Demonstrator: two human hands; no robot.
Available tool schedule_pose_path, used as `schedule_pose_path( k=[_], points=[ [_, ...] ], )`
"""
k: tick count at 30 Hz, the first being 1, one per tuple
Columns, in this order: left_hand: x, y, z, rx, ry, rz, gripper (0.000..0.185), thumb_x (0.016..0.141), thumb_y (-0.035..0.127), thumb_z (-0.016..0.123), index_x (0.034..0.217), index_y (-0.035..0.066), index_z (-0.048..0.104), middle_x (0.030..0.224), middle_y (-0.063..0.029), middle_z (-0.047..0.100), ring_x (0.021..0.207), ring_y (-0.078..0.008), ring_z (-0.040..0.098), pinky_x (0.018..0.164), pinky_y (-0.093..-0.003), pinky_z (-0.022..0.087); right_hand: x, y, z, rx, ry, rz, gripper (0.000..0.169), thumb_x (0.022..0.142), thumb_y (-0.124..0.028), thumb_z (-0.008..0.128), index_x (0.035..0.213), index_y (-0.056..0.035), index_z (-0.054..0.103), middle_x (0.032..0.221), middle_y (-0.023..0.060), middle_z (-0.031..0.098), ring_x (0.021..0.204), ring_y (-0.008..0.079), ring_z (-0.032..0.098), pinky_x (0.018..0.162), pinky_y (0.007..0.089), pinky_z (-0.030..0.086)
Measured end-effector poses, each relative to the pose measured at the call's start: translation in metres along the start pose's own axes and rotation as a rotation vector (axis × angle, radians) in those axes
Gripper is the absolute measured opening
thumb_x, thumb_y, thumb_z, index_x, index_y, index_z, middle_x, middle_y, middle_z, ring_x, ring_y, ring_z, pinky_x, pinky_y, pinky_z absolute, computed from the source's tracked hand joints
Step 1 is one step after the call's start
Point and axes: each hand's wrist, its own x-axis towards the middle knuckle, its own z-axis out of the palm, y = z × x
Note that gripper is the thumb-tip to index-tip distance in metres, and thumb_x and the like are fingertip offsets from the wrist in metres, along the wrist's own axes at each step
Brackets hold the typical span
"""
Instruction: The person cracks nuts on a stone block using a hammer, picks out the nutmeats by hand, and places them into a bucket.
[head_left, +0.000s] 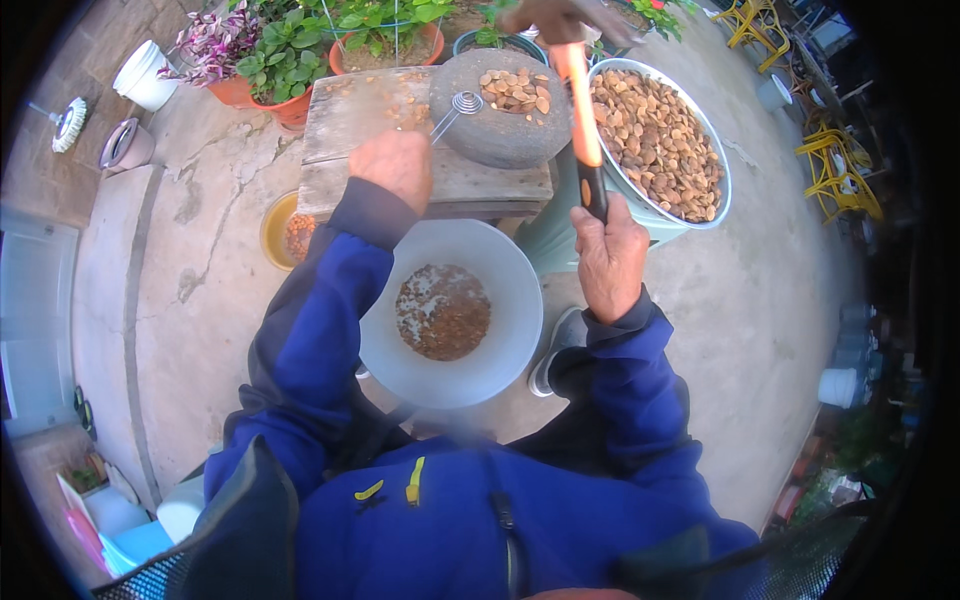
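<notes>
My left hand (394, 166) is closed around the handle of a metal spiral wire whisk (468, 103). The whisk's coil is over the left part of a round grey stone (499, 146). A small heap of flat brown fruit pits (517, 91), probably apricot, lies on top of the stone. My right hand (613, 255) grips the black end of a hammer (581, 112) with an orange handle. Its head is raised and blurred near the top of the view. Under the stone is a worn wooden bench (330, 124). Small brown bits lie scattered on the wood.
A pale basin (386, 330) between my legs holds broken shells. To the right stands a wide basin (726, 161) heaped with pits. A yellow bowl (271, 238) with orange-brown kernels sits left of the bench. Potted plants (281, 64) line the far side.
</notes>
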Motion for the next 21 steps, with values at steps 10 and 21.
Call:
schedule_pose_path(
  k=[10,21],
  points=[
    [-0.001,-0.003,0.002,-0.017,0.046,0.013,0.016,0.09,0.017,0.057,0.083,0.007,0.069,0.074,-0.02,0.067,0.073,-0.0407,0.067,0.065,-0.0513,0.052,0.002,0.011,0.009,-0.203,-0.17,-0.063,0.017,0.092,-0.012,0.061,0.098,0.004,0.056,0.067,0.0278,0.057,0.067,0.0474,0.059,0.058,0.048,0.046],
    [-0.005,-0.005,-0.008,0.021,-0.024,-0.029,0.016,0.09,0.019,0.059,0.087,0.008,0.07,0.073,-0.0199,0.066,0.074,-0.0411,0.067,0.066,-0.052,0.052,-0.003,0.012,0.002,0.036,0.059,-0.024,0.019,0.092,-0.009,0.063,0.108,0.0019,0.061,0.068,0.0158,0.058,0.059,0.028,0.056,0.062,0.0359,0.048]
  ],
)
